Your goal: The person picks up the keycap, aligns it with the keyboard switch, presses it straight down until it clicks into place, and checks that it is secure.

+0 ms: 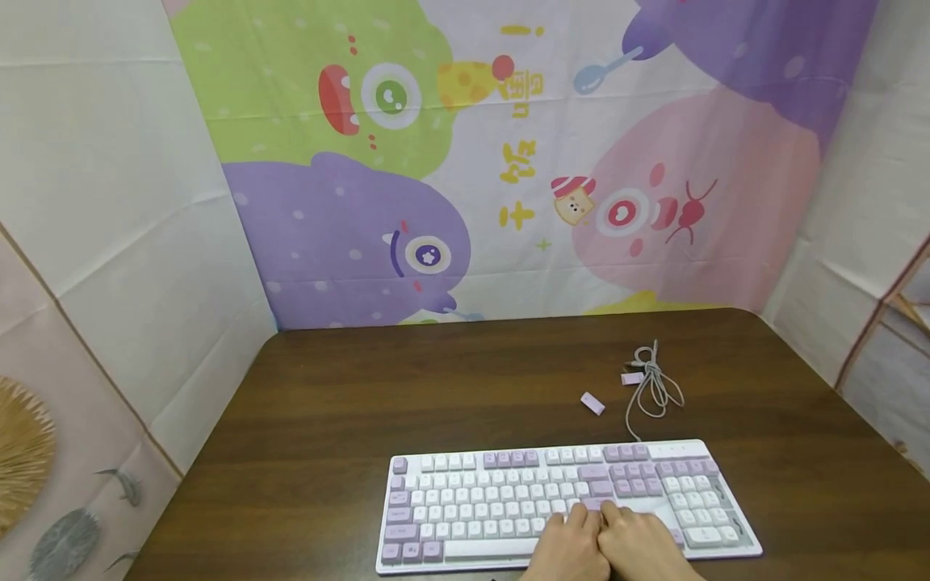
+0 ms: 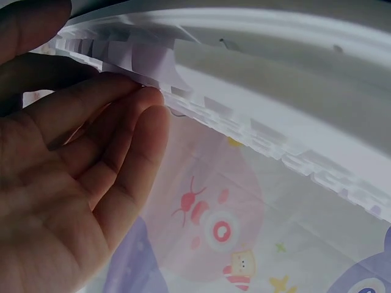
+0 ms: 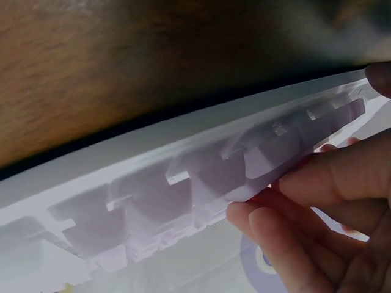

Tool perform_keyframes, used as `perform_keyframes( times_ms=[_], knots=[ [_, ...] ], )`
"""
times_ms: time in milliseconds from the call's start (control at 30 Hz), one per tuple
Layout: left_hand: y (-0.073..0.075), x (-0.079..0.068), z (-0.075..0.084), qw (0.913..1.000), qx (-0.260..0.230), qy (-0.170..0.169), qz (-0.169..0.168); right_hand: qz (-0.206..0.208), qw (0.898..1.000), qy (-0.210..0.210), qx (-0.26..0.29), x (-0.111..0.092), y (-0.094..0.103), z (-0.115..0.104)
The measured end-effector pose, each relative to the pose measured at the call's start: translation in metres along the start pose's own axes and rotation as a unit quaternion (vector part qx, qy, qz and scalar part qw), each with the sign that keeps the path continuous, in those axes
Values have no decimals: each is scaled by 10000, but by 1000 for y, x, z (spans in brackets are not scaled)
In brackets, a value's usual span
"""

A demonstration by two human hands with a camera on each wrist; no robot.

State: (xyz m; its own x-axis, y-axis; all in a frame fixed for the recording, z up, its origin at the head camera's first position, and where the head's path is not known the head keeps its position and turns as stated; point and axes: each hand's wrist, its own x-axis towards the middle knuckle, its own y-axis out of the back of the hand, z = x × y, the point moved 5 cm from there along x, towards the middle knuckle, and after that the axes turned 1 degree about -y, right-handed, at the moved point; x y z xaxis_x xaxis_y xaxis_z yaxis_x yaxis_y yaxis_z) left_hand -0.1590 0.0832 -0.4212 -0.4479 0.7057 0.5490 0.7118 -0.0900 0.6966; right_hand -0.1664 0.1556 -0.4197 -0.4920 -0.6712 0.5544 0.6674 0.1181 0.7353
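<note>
A white and purple keyboard (image 1: pixel 494 510) lies on the table. My left hand (image 1: pixel 570 547) and right hand (image 1: pixel 639 542) meet side by side over its lower right part, just below the large purple keys. Both hands have bent fingers with the tips down at one keycap, which they appear to pinch; the hands mostly hide it. In the left wrist view, the fingertips of the left hand (image 2: pixel 91 165) reach the row of keys. Purple keycaps (image 3: pixel 159 201) fill the right wrist view, with the right hand (image 3: pixel 324 213) touching the far ones.
Two loose purple keycaps, a nearer one (image 1: pixel 592 403) and a farther one (image 1: pixel 632 378), lie behind the keyboard. Beside them is a bundled grey cable (image 1: pixel 656 387). At the number pad's right edge, dark gaps show. The brown table (image 1: pixel 407 387) ends at a cartoon-printed cloth (image 1: pixel 508 266).
</note>
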Motion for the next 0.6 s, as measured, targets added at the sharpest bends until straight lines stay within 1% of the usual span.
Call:
perform_keyframes(
  times_ms=[100,267,300,467,533,600],
  knots=[
    [-1,0,0,9999,48,-129,-94,179,9998,40,31,-1,-1,1],
    [-3,1,0,9989,90,-350,-295,249,9995,46,205,-4,-4,3],
    [-4,1,-1,9989,75,-364,-301,290,9994,45,204,-5,-4,3],
    [-4,2,-2,9994,-50,-335,-121,492,9986,44,202,-7,-6,3],
    [-5,2,-2,9994,-79,-334,-91,429,9987,26,259,-8,-8,3],
    [-6,1,-2,9992,-97,-357,-174,315,9990,24,310,-10,-9,3]
  ],
)
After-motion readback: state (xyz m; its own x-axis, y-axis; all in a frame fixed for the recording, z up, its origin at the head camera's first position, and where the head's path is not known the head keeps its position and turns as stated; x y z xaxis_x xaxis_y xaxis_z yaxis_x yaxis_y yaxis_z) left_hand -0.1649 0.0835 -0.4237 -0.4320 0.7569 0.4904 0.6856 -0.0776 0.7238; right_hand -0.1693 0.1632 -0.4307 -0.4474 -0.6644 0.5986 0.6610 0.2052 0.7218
